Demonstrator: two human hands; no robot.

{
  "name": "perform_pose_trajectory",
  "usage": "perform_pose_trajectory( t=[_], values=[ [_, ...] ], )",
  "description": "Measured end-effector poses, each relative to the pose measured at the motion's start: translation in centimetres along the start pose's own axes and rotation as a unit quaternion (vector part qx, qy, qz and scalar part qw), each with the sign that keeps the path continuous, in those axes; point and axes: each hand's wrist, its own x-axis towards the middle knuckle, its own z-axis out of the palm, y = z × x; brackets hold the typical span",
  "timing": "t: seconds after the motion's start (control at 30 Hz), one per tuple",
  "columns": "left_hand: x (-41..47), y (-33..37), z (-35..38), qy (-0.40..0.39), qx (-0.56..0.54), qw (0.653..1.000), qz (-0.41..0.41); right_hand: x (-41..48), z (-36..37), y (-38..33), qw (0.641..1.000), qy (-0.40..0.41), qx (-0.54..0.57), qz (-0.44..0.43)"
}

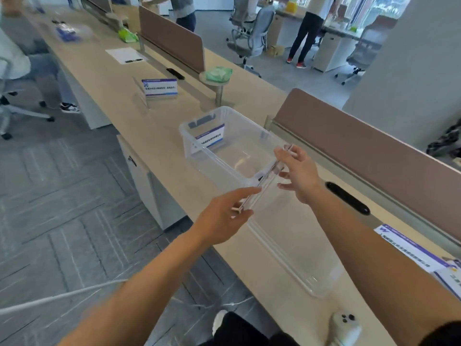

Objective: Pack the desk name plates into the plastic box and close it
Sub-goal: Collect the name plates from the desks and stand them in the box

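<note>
A clear plastic box [192,136] stands open on the beige desk, with one name plate [210,137] with a blue-and-white card leaning inside at its far end. Both hands hold a clear acrylic name plate [268,177] edge-on above the box's near end. My left hand [224,216] pinches its near end, my right hand [298,171] grips its far end. The box's transparent lid [301,250] lies flat on the desk just in front of the box. Another name plate [159,87] stands on the desk further back.
More blue-and-white printed cards or plates [409,248] lie at the right near the brown divider [361,151]. A white phone [345,325] lies at the desk's near edge. A black cable slot [348,198] sits right of my hands. People and office chairs are in the background.
</note>
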Motion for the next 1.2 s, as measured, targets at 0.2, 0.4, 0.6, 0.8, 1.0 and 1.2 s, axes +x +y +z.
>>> perform_pose_trajectory(
  t=[0.2,0.4,0.6,0.8,1.0,1.2],
  values=[
    [6.8,-3.0,-3.4,-0.043,0.05,0.998,0.009,7.5,2.4,-1.2,1.0,0.003,0.024,-0.006],
    [15.0,-5.2,-7.4,-0.067,0.14,0.988,-0.001,16.8,4.6,-0.9,0.998,-0.009,0.055,0.005],
    [21.2,-8.0,-11.0,-0.081,0.198,0.977,0.011,22.4,7.0,-0.7,0.996,-0.03,0.087,0.016],
    [26.1,-12.2,-14.6,-0.113,0.198,0.973,0.037,26.8,10.0,-0.1,0.996,-0.011,0.079,0.043],
    [31.4,-16.6,-18.8,-0.181,0.17,0.967,0.058,30.6,13.6,-0.6,0.994,0.09,0.048,0.041],
    [35.5,-20.1,-24.0,-0.257,0.098,0.947,0.165,32.2,16.5,-0.9,0.991,0.107,0.053,0.064]
  ],
)
